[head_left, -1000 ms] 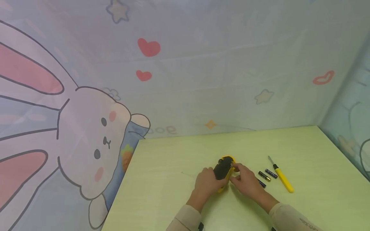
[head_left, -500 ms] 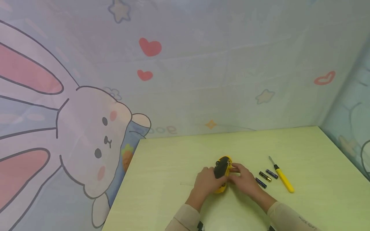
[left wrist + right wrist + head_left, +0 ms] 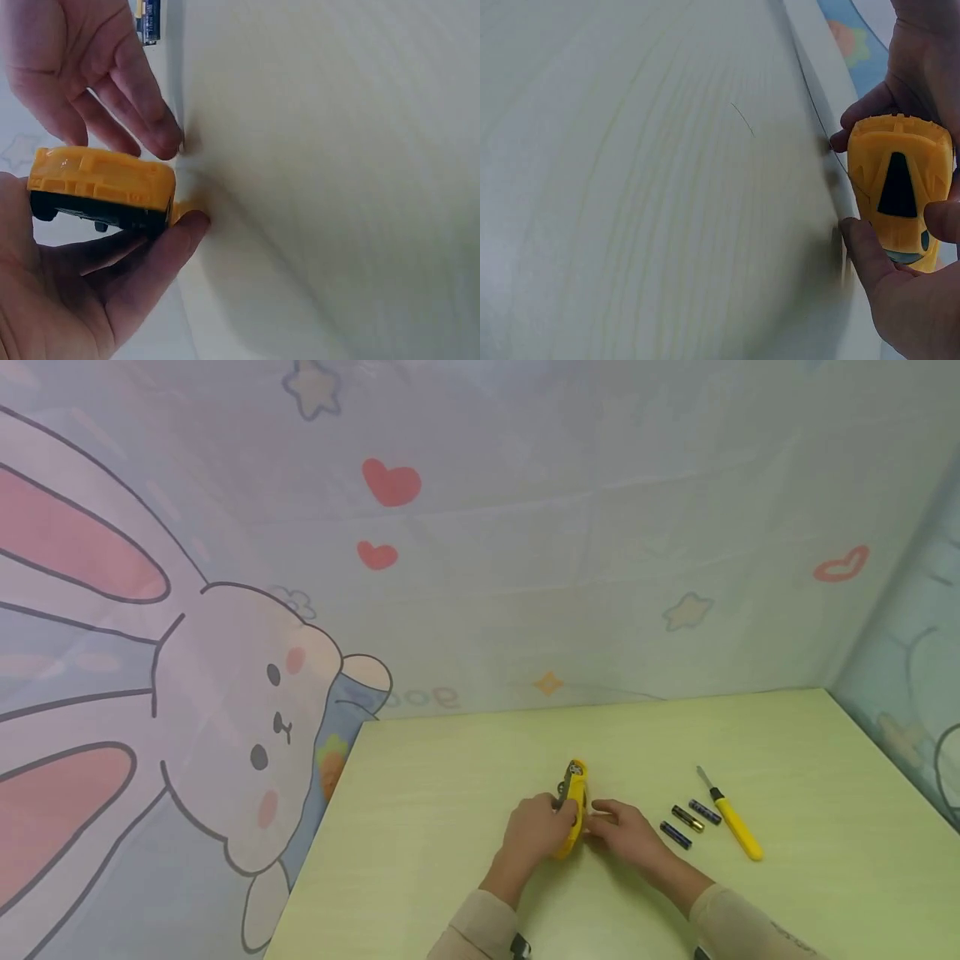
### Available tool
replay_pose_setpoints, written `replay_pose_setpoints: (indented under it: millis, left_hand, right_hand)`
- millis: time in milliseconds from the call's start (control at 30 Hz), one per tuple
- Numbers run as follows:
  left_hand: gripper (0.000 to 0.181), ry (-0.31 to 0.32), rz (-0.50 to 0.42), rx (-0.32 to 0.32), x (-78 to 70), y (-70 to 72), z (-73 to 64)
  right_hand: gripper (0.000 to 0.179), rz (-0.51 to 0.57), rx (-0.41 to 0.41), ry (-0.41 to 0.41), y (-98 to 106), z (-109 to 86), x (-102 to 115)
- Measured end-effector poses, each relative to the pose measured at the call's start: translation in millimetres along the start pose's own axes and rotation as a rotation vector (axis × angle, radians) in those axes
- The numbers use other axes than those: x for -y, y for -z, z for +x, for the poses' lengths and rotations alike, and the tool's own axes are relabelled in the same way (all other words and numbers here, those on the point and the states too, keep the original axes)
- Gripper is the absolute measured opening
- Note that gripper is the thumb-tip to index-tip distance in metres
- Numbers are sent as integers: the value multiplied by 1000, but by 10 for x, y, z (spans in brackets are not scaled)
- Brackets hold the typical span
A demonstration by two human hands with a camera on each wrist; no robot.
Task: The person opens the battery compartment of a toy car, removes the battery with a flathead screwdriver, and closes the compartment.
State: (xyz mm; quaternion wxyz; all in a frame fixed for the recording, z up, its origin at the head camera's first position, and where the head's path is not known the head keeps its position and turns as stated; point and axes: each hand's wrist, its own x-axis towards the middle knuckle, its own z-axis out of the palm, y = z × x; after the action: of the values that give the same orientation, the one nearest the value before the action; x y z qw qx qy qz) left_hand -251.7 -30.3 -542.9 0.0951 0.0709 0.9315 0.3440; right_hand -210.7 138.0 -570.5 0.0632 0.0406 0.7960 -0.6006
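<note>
My left hand (image 3: 536, 831) grips a yellow toy car (image 3: 573, 806) above the table, with the thumb on its side. In the head view the car stands on edge, part of its dark underside showing. From the left wrist, one end of the toy car (image 3: 112, 178) is seen with its black base beside the left fingers. My right hand (image 3: 630, 833) is close on the car's right side. Its fingers (image 3: 154, 112) are fairly straight, with tips at the yellow body. In the right wrist view, dark windows show on the car's body.
Three batteries (image 3: 687, 818) lie right of my right hand. A screwdriver (image 3: 731, 822) with a yellow handle rests beyond them on the pale table (image 3: 450, 760). A thin dark line (image 3: 810, 94) runs near the car in the right wrist view. Printed cloth (image 3: 562, 527) hangs behind the table.
The car has turned from showing its black underside to showing its yellow side. My left hand keeps holding it. The right fingers have moved away from the car's far end, lower along its side.
</note>
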Motion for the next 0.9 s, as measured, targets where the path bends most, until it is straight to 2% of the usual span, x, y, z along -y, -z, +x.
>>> replay_pose_setpoints:
  millis: [167, 333, 567, 900]
  left_hand:
    - [55, 27, -14, 18, -4, -3, 2]
    - [56, 38, -27, 22, 14, 1, 4]
    - [39, 29, -99, 38, 56, -1, 31]
    - [51, 35, -157, 33, 75, 21, 67]
  right_hand:
    - [60, -7, 15, -23, -20, 8, 16]
    - [60, 51, 43, -25, -48, 22, 42]
    - [58, 83, 49, -35, -73, 36, 52]
    - [50, 52, 16, -37, -78, 65, 28]
